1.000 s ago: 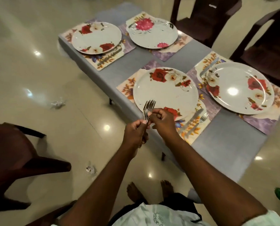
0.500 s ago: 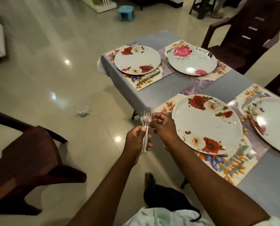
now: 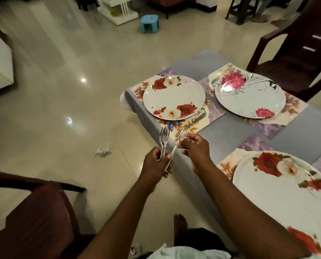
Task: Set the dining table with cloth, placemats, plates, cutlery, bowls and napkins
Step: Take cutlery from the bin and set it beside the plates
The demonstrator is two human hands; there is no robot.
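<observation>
Off the table edge | left hand (image 3: pixel 156 163) grips fork bundle (image 3: pixel 164 140) | right hand (image 3: pixel 195 147) pinches one fork (image 3: pixel 182 134), tines up

The forks (image 3: pixel 164 139) are gleaming like polished metal. The plates (image 3: pixel 173 97) are shining smooth and glossy, catching lamp glare. The cloth (image 3: pixel 219 131) on the surface is looking matt grey. The floor (image 3: pixel 62 90) tiles are reflecting lights, glossy. The near-left chair (image 3: pixel 34 221) is looking like smooth brown plastic.

The near plate (image 3: pixel 279 193) runs off the right edge (its placemat (image 3: pixel 226 166) mostly covered).
</observation>
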